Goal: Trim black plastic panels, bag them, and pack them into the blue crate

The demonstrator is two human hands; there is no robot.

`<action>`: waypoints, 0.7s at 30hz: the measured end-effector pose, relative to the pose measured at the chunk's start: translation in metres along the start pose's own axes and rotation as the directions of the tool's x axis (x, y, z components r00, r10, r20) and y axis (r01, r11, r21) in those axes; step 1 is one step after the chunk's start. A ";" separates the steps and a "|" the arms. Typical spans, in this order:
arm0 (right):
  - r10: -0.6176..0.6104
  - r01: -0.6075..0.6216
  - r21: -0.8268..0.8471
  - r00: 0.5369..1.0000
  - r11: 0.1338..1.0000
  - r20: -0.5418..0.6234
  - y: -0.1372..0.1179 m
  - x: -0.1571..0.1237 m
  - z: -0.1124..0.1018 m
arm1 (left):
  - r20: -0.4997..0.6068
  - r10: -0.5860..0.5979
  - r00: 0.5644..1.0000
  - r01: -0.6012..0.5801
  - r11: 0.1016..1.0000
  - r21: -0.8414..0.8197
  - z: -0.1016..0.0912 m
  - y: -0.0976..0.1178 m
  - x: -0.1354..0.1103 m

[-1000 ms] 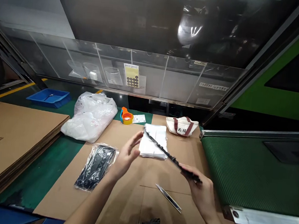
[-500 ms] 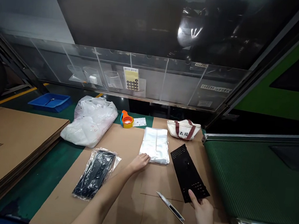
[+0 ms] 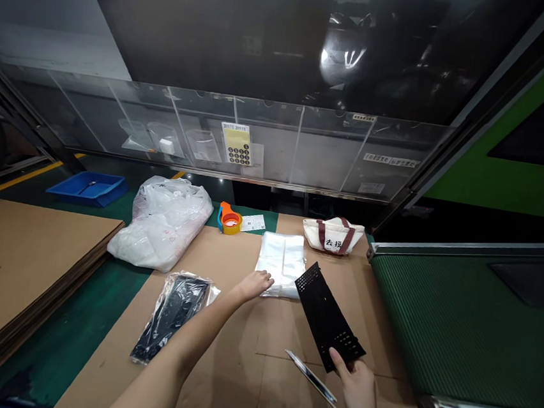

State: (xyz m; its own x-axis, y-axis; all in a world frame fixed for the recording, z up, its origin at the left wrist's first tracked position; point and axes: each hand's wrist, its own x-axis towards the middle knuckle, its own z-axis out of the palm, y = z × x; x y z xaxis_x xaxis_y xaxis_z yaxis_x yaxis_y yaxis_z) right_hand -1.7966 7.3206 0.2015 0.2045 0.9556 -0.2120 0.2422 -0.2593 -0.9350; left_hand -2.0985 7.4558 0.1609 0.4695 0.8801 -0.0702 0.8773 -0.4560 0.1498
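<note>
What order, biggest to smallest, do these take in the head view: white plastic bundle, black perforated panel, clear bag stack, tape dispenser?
White plastic bundle; then black perforated panel and clear bag stack, too alike to rank, the panel nearer the camera; then tape dispenser.

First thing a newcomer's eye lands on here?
Probably the black perforated plate, held by its lower end in the right hand at the front right of the cardboard-covered bench. Left of it, the left hand rests at the edge of a stack of clear plastic bags. A green conveyor belt fills the right side.
</note>
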 end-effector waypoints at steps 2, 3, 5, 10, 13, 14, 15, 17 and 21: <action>-0.013 0.013 -0.006 1.000 1.000 0.005 0.000 -0.002 0.002 | 0.003 -0.045 0.999 0.045 0.997 -0.064 -0.001 -0.001 0.007; -0.028 0.028 -0.009 1.000 1.000 0.004 0.000 -0.003 0.003 | 0.009 -0.070 0.998 0.070 0.993 -0.099 -0.001 -0.001 0.011; -0.074 0.074 -0.017 0.997 0.997 0.004 0.001 -0.003 0.007 | 0.035 -0.119 0.992 0.123 0.977 -0.174 -0.001 -0.001 0.018; -0.177 0.180 -0.126 0.984 0.976 0.038 0.004 -0.002 0.026 | 0.119 -0.234 0.965 0.261 0.904 -0.340 0.002 -0.001 0.027; -0.226 0.235 -0.175 0.972 0.956 0.069 0.006 -0.003 0.042 | 0.153 -0.290 0.945 0.328 0.844 -0.426 0.003 -0.001 0.026; -0.242 0.253 -0.183 0.967 0.950 0.081 0.007 -0.004 0.047 | 0.163 -0.308 0.937 0.349 0.819 -0.456 0.003 -0.001 0.026; -0.256 0.271 -0.196 0.962 0.943 0.095 0.008 -0.005 0.052 | 0.173 -0.327 0.929 0.369 0.792 -0.487 0.003 0.000 0.025; -0.285 0.305 -0.227 0.951 0.925 0.117 0.010 -0.007 0.058 | 0.188 -0.367 0.911 0.407 0.731 -0.548 0.002 0.000 0.024; -0.325 0.353 -0.280 0.935 0.893 0.142 0.012 -0.009 0.060 | 0.194 -0.449 0.872 0.455 0.599 -0.658 -0.002 0.000 0.025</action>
State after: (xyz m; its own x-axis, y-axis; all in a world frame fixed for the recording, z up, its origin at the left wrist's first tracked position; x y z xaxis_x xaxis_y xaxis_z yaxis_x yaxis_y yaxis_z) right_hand -1.8528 7.3172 0.1749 -0.0223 0.9976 0.0656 0.5535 0.0669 -0.8301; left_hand -2.0868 7.4780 0.1612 0.0347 0.9468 -0.3201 0.6740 0.2143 0.7069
